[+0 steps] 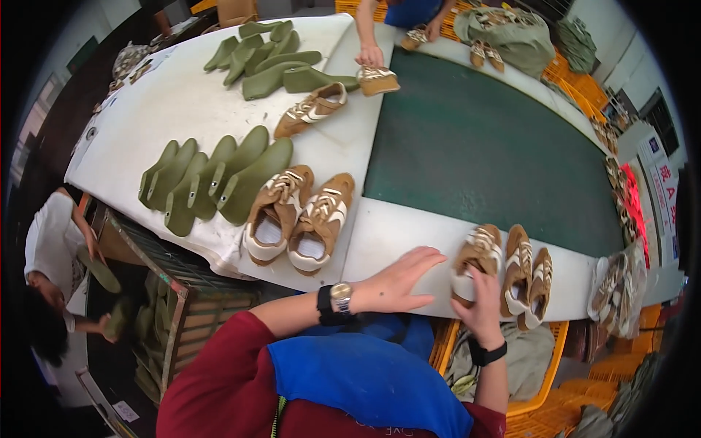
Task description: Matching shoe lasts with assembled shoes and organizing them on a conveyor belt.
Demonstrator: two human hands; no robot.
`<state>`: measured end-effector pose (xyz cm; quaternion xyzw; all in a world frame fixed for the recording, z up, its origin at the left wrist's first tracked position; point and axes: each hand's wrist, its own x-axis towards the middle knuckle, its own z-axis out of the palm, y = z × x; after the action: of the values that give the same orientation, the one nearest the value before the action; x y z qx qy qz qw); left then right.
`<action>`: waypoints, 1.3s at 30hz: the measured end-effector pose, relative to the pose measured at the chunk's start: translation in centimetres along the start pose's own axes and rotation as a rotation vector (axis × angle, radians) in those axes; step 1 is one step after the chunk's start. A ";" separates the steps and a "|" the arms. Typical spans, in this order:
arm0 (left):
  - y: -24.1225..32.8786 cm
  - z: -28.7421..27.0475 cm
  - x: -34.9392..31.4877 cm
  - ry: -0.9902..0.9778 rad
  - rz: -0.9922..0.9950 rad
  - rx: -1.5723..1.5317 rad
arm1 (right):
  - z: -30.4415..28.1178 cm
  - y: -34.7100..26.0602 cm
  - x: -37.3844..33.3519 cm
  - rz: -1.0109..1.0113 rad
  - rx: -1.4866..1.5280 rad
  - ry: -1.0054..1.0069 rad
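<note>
My right hand (480, 305) is closed on the heel of a brown and white sneaker (482, 248) that rests on the white strip of the worktable. My left hand (394, 283) hovers just left of it with fingers spread, holding nothing. Right beside the gripped shoe stand two more sneakers (518, 264) of the same kind, toes pointing away from me. To the left, a pair of brown and white sneakers (321, 219) sits with heels toward me. Several green shoe lasts (241, 179) lie in a row next to that pair.
A dark green belt (489, 139) spans the table's middle. Across it, another person's hand (371, 57) holds a sneaker (377, 82). More lasts (270, 62) lie far left. At left, a person (58, 241) handles lasts beside a crate (208, 321). A yellow basket (558, 350) stands below the table edge.
</note>
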<state>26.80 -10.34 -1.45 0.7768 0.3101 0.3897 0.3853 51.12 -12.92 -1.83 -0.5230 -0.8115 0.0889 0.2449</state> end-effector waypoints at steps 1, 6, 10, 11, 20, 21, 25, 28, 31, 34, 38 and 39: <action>-0.2 -1.7 -1.0 0.015 0.001 0.012 | 0.6 2.7 -1.9 0.144 0.042 -0.008; -1.2 -12.4 -7.4 0.304 -0.067 0.752 | -0.5 6.9 -5.1 0.242 -0.118 -0.097; -2.1 -18.4 -12.1 0.498 -0.337 0.848 | -0.2 -1.0 2.6 0.081 -0.064 0.081; -2.3 -19.1 -13.2 0.515 -0.426 0.742 | 1.0 -3.7 4.8 0.043 0.176 -0.043; -9.0 -20.1 -16.0 0.633 -0.752 -0.166 | 17.3 -15.9 9.7 -0.294 0.427 -0.469; -8.6 -20.1 -15.9 0.614 -0.783 -0.108 | 17.1 -15.6 9.9 -0.292 0.412 -0.497; -7.6 -20.5 -15.4 0.533 -0.770 -0.257 | 16.3 -14.6 11.2 -0.343 0.424 -0.630; -8.0 -20.1 -16.1 0.498 -0.733 -0.188 | 15.5 -14.5 13.4 -0.371 0.487 -0.808; -7.0 -19.7 -16.7 0.622 -0.629 0.242 | 12.6 -14.7 18.4 -0.353 0.464 -1.119; -5.1 -19.8 -17.2 0.678 -0.569 0.458 | 11.0 -12.5 25.7 -0.196 0.493 -0.982; -4.1 -19.7 -18.6 0.660 -0.578 0.423 | 14.3 -6.7 35.5 -0.202 -0.138 -0.434; -3.7 -19.6 -19.1 0.655 -0.599 0.453 | 15.8 -5.7 37.4 -0.246 -0.206 -0.339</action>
<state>-0.09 -16.35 -3.74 0.5546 0.7013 0.4083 0.1843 26.35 19.73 -1.85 -0.4202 -0.9034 0.0615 0.0594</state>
